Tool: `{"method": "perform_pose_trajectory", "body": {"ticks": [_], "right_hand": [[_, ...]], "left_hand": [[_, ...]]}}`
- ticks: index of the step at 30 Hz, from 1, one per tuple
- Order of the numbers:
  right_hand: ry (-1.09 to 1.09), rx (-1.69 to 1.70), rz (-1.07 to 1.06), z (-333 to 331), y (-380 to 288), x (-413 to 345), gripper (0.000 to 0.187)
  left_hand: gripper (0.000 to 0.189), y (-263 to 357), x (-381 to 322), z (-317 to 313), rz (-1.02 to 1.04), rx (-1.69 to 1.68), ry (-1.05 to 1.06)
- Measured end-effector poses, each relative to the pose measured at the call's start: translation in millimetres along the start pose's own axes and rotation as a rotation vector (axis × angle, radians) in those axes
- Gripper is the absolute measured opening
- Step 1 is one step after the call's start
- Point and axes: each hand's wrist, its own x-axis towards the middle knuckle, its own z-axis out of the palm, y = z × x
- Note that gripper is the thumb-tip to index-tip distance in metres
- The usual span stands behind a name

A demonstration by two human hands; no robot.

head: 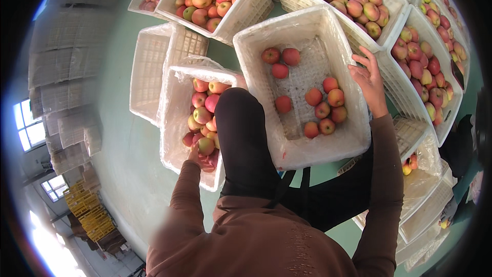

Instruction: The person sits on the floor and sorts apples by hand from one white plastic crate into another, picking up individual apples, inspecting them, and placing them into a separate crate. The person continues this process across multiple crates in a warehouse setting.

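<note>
A white plastic crate lined with clear film stands tilted in front of me, with several red apples lying loosely on its bottom. At its right rim, my right hand is raised with the fingers apart and holds nothing. My left hand reaches into a second film-lined crate at the left, down among red and yellow-green apples. Its fingers lie against a yellow-green apple and darker red fruit; whether they grip one is unclear. My knee hides part of that crate.
Crates full of apples line the far and right sides. An empty white crate stands at the left. At the far right, another person is partly visible near film-lined crates. Yellow crates are stacked far left.
</note>
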Motion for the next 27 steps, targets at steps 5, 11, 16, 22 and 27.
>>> {"method": "perform_pose_trajectory", "body": {"ticks": [5, 11, 16, 22, 27], "right_hand": [[-0.023, 0.078, -0.015, 6, -12, -1, 0.06], [0.063, 0.1, -0.034, -1, -27, -7, 0.058], [0.021, 0.099, 0.001, 5, -51, -12, 0.057], [0.08, 0.061, 0.087, -12, -49, -16, 0.054], [0.1, 0.13, 0.093, -14, -56, -15, 0.046]], "left_hand": [[0.067, 75, 19, -27, 0.494, 0.912, 0.316], [0.023, 169, -133, 264, 1.655, 0.711, -0.176], [0.037, 170, -11, 435, 0.707, 1.418, -0.535], [0.096, 125, 78, 465, 1.096, 1.377, 0.138], [0.099, 92, 33, 487, 0.937, 1.372, 0.307]]}}
